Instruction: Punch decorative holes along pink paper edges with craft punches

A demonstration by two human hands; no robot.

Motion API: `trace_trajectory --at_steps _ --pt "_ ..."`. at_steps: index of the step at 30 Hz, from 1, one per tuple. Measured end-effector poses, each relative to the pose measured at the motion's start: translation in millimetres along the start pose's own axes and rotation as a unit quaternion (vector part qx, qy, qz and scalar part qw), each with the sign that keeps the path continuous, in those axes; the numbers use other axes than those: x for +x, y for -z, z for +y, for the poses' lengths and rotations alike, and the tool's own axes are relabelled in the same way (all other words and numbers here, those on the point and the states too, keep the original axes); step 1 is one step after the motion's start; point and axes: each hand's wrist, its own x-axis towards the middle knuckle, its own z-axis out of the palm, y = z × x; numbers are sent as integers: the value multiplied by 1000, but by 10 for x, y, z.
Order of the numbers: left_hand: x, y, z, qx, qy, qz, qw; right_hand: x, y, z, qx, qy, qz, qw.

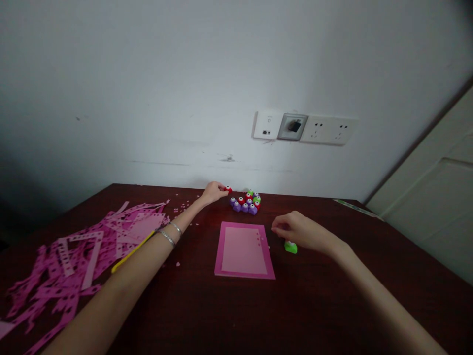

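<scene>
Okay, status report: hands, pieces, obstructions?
Left hand: gripping red piece. Right hand: beside green piece. Pink card lies between; nothing blocking visible.

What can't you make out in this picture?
From the head view:
- Left fingertips: too small to show their grip on the red punch.
- Yellow stick: one end hidden by the left forearm.
- Pink scraps: cut off at the left edge.
- Wall panel markings: too small.

Bare forearms (pixel 380 296); slim silvery bracelets (pixel 167 237) (two, left)
</scene>
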Motion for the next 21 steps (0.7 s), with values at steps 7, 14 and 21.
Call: trace_trajectory --at_steps 7,14,21 --pt "-366 290 535 88 -195 -28 976 -32 82 -25 27 10 36 999" --pt "-930 206 940 61 -231 -161 958 -64 131 -111 131 17 99 986" --pt "-1118 97 982 71 -253 -210 942 -69 143 -216 170 20 86 981"
